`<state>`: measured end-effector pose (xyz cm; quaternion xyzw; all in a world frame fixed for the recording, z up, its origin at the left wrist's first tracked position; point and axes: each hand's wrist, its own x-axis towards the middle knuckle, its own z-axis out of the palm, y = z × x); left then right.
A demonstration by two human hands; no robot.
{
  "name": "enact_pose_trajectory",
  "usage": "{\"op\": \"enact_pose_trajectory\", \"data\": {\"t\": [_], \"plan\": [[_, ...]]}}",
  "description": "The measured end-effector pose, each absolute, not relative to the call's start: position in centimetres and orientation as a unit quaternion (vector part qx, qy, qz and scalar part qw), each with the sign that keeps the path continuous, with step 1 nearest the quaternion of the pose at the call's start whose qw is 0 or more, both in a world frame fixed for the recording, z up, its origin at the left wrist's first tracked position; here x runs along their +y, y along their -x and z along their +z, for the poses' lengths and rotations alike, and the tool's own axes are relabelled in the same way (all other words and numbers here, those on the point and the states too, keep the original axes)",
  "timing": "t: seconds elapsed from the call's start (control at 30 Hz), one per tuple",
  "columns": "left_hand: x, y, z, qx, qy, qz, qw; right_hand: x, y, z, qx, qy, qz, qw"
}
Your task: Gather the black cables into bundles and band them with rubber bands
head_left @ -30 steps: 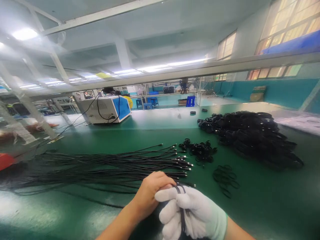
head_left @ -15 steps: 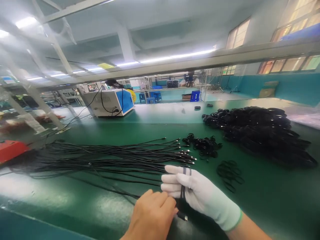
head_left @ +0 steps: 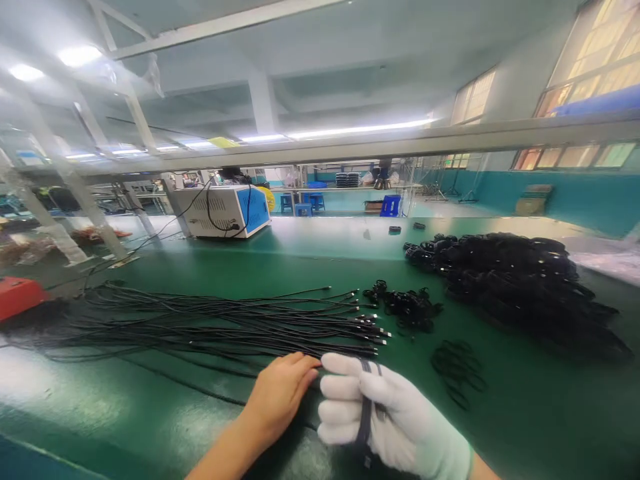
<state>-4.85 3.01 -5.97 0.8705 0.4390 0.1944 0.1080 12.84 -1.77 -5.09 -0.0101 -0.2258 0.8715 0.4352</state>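
Several black cables (head_left: 225, 330) with plug ends (head_left: 384, 333) lie side by side across the green table. My bare left hand (head_left: 280, 393) is over the near cables, its fingers stretched toward the plug ends and its thumb apart. My right hand (head_left: 385, 413) wears a white glove and has its fingers curled. Black bands (head_left: 366, 417) loop round its fingers and cross the palm. A black cable runs behind my left wrist to this hand, and a dark plug end (head_left: 368, 460) shows below the palm; its grip is partly hidden by the fingers.
A small heap of black bands (head_left: 410, 308) and some loose loops (head_left: 457, 373) lie to the right. Behind them is a large pile of coiled black cables (head_left: 510, 280). A white and blue machine (head_left: 225, 210) stands at the back, a red object (head_left: 20, 297) at the left.
My left hand has let go of the cable end and moved left and up to the other cables. My right hand has come slightly lower, its fingers more curled. The view has tilted up slightly.
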Motion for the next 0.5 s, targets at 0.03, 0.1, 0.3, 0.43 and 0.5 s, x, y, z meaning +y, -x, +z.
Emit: {"op": "enact_pose_trajectory", "data": {"t": [0.03, 0.1, 0.3, 0.43, 0.5], "plan": [[2.6, 5.2, -6.3, 0.461, -0.87, 0.17, 0.046, -1.6, -13.0, -4.9, -0.228, 0.018, 0.858, 0.459], [1.5, 5.4, -6.9, 0.464, -0.875, 0.137, -0.031, -1.1, -13.4, -4.9, -0.233, 0.039, 0.835, 0.497], [-1.8, 3.0, -7.0, 0.335, -0.915, 0.203, -0.093, -1.2, -13.5, -6.2, -0.262, 0.192, 0.777, 0.539], [-1.2, 3.7, -3.7, 0.308, -0.931, 0.182, -0.073, -2.3, -13.0, -6.4, -0.346, 0.216, 0.805, 0.431], [-0.6, 4.7, -2.1, 0.306, -0.938, 0.157, -0.032, -2.8, -12.7, -6.5, -0.373, 0.169, 0.837, 0.364]]}}
